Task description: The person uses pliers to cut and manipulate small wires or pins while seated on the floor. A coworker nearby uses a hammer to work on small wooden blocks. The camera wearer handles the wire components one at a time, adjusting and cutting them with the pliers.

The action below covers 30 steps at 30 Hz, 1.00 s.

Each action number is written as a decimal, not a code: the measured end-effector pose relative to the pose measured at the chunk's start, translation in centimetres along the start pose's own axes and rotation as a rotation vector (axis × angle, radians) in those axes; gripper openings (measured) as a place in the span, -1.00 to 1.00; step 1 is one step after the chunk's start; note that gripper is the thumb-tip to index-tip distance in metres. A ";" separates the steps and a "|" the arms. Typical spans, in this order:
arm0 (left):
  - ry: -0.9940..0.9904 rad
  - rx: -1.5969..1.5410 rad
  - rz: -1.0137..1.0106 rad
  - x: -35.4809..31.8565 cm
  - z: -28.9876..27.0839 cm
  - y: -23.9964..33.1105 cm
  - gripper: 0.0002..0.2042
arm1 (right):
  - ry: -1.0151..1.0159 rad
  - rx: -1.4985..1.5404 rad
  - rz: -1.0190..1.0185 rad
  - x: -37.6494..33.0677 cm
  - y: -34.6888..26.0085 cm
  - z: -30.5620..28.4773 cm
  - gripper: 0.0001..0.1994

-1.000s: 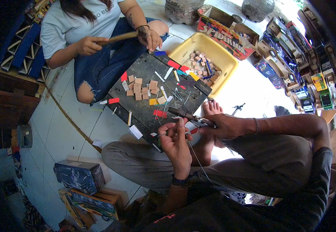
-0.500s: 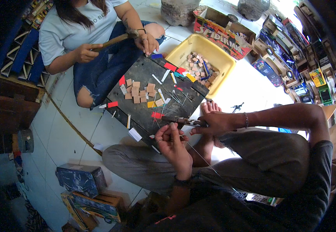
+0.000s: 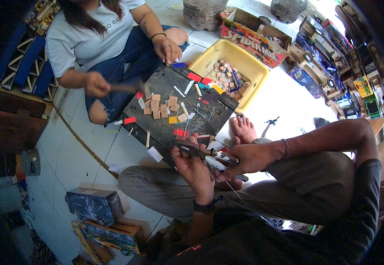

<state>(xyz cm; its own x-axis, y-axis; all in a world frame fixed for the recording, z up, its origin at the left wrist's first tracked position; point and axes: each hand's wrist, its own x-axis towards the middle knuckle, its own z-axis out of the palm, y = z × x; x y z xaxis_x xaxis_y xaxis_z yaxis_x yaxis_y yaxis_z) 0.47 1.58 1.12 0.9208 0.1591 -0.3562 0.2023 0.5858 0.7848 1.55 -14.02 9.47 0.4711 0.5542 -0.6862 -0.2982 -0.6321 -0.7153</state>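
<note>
- Your right hand (image 3: 254,157) wraps firmly around white-handled dark metal pliers (image 3: 204,153), head toward nine o'clock.
- Your left hand (image 3: 196,173) half-curls beside them; I cannot tell its hold.
- Thin silver wire (image 3: 233,190) slants toward four o'clock.

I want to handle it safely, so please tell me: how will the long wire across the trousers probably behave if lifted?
The wire is probably springy, not floppy: it crosses the trousers in a nearly straight line. Being so thin, it should be light.

Pliers (image 3: 200,153) shifted over left grip (image 3: 196,171); hammer (image 3: 123,88) opposite swung down near dark board (image 3: 158,80), blurred
</note>
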 end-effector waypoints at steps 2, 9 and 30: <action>-0.059 -0.010 -0.087 -0.1 -0.2 0.1 -0.69 | 0.075 -0.036 -0.018 0.1 0.2 0.0 -0.40; -0.280 0.038 -0.187 -1.1 -0.1 0.2 -0.66 | 0.318 -0.151 -0.100 0.0 1.1 -0.3 -0.48; -0.150 0.122 -0.075 -1.5 0.9 0.8 -0.70 | 0.381 -0.164 0.009 -0.6 4.9 -1.5 -0.60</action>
<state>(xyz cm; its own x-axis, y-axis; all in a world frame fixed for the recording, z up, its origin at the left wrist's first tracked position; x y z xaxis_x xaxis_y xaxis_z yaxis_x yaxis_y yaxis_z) -0.44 1.10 2.75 0.9390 -0.0071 -0.3438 0.3031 0.4891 0.8179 1.02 -18.23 6.58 0.7522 0.3274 -0.5719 -0.1818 -0.7311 -0.6576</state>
